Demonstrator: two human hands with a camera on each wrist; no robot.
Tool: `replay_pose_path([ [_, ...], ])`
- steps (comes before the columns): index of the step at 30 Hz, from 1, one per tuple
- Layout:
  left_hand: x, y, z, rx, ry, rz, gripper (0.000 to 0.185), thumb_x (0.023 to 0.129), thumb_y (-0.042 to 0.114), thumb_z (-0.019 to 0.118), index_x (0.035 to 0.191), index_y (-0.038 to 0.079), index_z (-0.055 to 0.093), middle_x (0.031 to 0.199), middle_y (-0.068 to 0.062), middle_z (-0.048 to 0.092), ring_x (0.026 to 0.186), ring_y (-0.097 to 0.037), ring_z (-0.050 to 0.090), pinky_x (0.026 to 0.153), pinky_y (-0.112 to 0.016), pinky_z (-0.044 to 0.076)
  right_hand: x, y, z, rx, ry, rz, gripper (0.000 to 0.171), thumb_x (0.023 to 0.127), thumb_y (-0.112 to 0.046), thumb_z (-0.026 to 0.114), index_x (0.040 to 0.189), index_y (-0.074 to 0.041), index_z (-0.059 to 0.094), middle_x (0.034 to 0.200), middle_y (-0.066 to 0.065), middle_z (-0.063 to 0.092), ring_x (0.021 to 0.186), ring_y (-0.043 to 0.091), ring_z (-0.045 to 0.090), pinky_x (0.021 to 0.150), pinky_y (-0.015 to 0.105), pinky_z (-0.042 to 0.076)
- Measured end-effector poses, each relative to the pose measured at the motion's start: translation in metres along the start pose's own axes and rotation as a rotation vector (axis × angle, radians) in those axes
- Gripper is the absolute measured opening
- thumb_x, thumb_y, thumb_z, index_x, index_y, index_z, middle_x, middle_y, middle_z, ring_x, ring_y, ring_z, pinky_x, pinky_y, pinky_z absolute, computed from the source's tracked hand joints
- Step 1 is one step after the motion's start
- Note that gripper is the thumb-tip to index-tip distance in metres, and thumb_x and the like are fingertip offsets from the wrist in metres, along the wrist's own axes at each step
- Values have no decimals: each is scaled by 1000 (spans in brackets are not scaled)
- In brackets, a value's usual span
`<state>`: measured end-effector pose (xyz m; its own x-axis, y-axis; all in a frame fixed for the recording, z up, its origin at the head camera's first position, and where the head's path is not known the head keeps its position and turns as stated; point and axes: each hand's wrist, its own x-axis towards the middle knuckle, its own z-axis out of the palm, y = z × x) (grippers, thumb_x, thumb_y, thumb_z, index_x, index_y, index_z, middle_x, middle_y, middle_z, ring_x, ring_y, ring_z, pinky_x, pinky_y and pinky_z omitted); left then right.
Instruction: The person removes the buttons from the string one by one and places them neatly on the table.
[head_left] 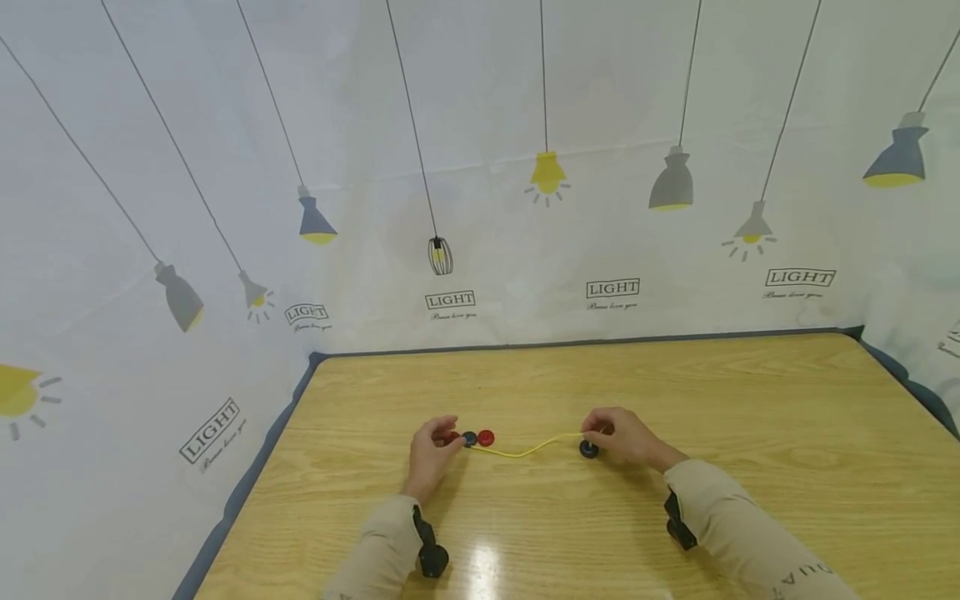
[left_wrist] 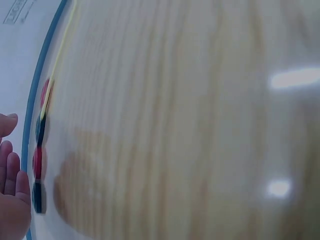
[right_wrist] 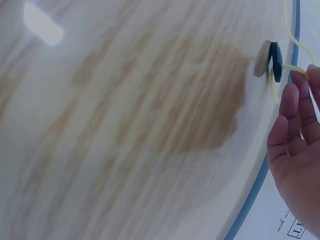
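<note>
A wooden table fills the lower half of the head view, its far and side edges bordered by a white cloth backdrop printed with hanging lamps and the word LIGHT. Two beige sleeves reach in from the near edge, each with a dark strap-mounted device at the wrist.

Across the middle of the table lies a thin yellow string, sagging slightly between the two hands. The left hand rests at the string's left end, fingers curled toward a small cluster of buttons; whether the fingertips actually pinch the string or a button there I cannot tell, since the head view is small and the left wrist view is blurred. The right hand holds the string's right end, thumb and fingers pinched together on it; the right wrist view shows the fingertips meeting the string just beside a button.

Next to the left hand sit a dark blue button and, touching it on the right, a red button; a trace of red also shows under the left fingers. In the left wrist view these appear as a smeared row of red and dark discs. A separate blue button lies just below the right hand's fingers, close beside the string.
</note>
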<state>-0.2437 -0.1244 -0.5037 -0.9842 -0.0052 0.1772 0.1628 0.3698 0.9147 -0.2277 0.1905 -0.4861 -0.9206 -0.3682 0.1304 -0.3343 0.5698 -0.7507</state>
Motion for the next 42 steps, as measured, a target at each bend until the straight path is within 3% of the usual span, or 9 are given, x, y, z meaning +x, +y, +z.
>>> replay_pose_path([
  [7, -7, 13, 24, -38, -67, 42, 28, 76, -1, 66, 104, -5, 59, 99, -20, 58, 88, -30, 53, 77, -38, 44, 3, -1, 1, -4, 2, -34, 7, 85, -9, 58, 85, -3, 61, 77, -1, 58, 67, 10, 50, 59, 24, 43],
  [12, -17, 40, 37, -146, -115, 71, 27, 75, -9, 63, 101, -13, 57, 97, -30, 56, 88, -42, 52, 77, -48, 42, 4, -1, 3, -3, -1, -44, 7, 85, -10, 59, 85, -4, 61, 77, -2, 58, 69, 11, 51, 61, 25, 44],
  [20, -29, 63, 61, -151, -164, 76, 25, 77, -8, 61, 100, -15, 56, 98, -28, 57, 91, -42, 51, 79, -41, 45, 3, -3, 4, 20, 3, -51, 5, 83, -10, 61, 81, -6, 60, 75, -3, 57, 67, 10, 50, 60, 24, 43],
  [25, -26, 64, 78, -187, -187, 82, 24, 77, -8, 61, 100, -14, 57, 98, -27, 58, 93, -41, 52, 84, -47, 41, 5, -1, 6, 38, -7, -40, 4, 81, -8, 63, 80, -7, 59, 75, -3, 57, 67, 9, 50, 61, 24, 44],
  [31, -16, 50, 101, -179, -228, 75, 26, 80, 0, 63, 105, -5, 60, 103, -15, 61, 99, -29, 53, 89, -41, 40, 7, -2, 7, 33, -13, -36, 6, 83, -11, 62, 83, -5, 62, 77, -2, 59, 71, 10, 52, 64, 26, 44],
  [37, -19, 65, 105, -172, -238, 98, 24, 80, -1, 61, 104, -7, 59, 102, -16, 61, 97, -28, 54, 88, -40, 41, 8, -4, 7, 22, -4, -57, 7, 84, -10, 61, 84, -5, 64, 78, -2, 61, 70, 10, 52, 63, 26, 44],
  [42, -15, 53, 112, -130, -262, 95, 22, 80, 3, 63, 102, -4, 61, 100, -12, 62, 95, -23, 56, 86, -35, 43, 8, -5, 6, 23, -13, -50, 5, 84, -10, 60, 84, -7, 63, 77, -3, 60, 71, 10, 52, 65, 26, 44],
])
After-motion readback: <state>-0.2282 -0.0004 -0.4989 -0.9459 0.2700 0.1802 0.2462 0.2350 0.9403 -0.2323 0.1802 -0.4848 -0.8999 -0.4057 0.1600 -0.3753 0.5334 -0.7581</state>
